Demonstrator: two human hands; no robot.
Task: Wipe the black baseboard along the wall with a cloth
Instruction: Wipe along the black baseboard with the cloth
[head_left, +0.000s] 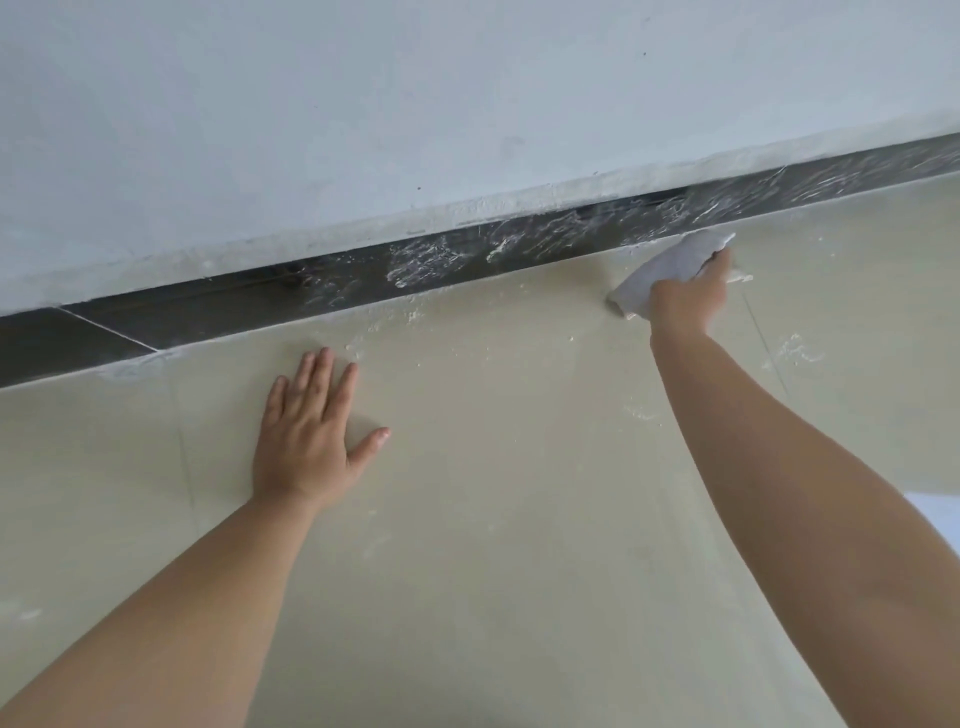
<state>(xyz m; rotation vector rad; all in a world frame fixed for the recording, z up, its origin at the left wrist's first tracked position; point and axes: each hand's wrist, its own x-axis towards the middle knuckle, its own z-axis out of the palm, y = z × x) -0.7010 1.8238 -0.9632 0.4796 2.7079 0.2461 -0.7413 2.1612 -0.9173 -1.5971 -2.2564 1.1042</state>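
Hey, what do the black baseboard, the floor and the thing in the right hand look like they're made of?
The black baseboard looks like glossy tile: a thin pale joint line crosses it, and its sheen shows under white smears. The floor seems to be smooth beige tile with a soft shine and faint grout lines. The cloth gripped by the right hand appears to be soft grey fabric, judging by its folds; the weave is too blurred to tell.

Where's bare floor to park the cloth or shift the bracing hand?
Bare tile lies between the left hand and the right forearm, and nearer the camera. The strip along the black baseboard carries white dust, as does the floor by the right hand gripping the cloth.
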